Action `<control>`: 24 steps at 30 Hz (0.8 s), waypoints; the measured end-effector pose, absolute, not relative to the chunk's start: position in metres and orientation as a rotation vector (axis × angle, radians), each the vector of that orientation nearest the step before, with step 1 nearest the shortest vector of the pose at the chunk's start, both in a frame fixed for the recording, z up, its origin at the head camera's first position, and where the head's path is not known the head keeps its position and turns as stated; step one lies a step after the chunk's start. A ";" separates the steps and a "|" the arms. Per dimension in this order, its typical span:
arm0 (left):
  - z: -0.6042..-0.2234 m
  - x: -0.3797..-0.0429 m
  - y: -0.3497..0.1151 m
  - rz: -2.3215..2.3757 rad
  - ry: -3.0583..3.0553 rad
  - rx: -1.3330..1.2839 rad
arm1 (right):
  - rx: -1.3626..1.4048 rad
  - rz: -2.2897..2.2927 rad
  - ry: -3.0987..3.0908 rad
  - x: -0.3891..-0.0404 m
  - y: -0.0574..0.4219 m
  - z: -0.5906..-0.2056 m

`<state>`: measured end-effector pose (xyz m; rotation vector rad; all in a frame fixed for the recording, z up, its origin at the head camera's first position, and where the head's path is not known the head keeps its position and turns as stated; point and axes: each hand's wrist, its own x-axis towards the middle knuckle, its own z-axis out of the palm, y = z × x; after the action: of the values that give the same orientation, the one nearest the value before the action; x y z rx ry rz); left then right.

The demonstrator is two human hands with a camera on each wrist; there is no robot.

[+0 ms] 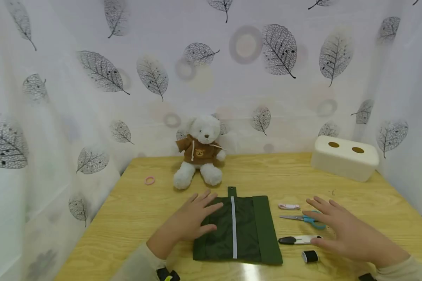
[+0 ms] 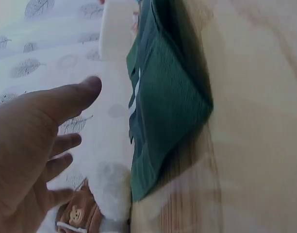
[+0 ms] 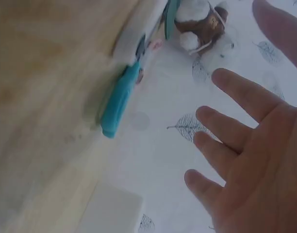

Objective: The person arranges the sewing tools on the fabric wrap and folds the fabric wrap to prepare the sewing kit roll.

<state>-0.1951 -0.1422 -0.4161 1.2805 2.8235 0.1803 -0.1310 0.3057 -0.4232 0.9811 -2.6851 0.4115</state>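
Observation:
A dark green fabric pouch [image 1: 246, 230] with a pale strip down its middle and a snap tab at the top lies flat on the table. My left hand [image 1: 191, 218] hovers over its left edge, fingers spread and holding nothing; the left wrist view shows the hand [image 2: 32, 141] above the table beside the green fabric [image 2: 170, 92]. My right hand [image 1: 348, 230] is spread with nothing in it, overlapping the handles of the blue scissors [image 1: 307, 219] and the end of a white-and-black cutter [image 1: 297, 240]. In the right wrist view, those fingers [image 3: 236, 126] stand apart from the blue handle [image 3: 120, 99].
Near the right hand lie a black thread spool [image 1: 310, 256] and a small white-and-pink item [image 1: 288, 207]. A white teddy bear [image 1: 200, 152] in a brown hoodie sits behind the pouch. A pink ring [image 1: 149, 180] is at left, a cream box [image 1: 344, 158] at back right.

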 end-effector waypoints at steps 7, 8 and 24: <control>-0.420 -0.188 -0.116 0.197 2.688 1.750 | 1.147 0.403 -2.621 -0.123 0.293 -0.427; -0.421 -0.186 -0.112 0.175 2.650 1.766 | 1.185 0.431 -2.647 -0.123 0.291 -0.427; -0.432 -0.177 -0.090 0.016 2.517 1.907 | 1.292 0.582 -2.877 -0.121 0.288 -0.432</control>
<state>-0.1768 -0.0898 -0.4318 1.9070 2.5167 0.0158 -0.1207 0.2882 -0.4323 1.2920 -2.8773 0.5817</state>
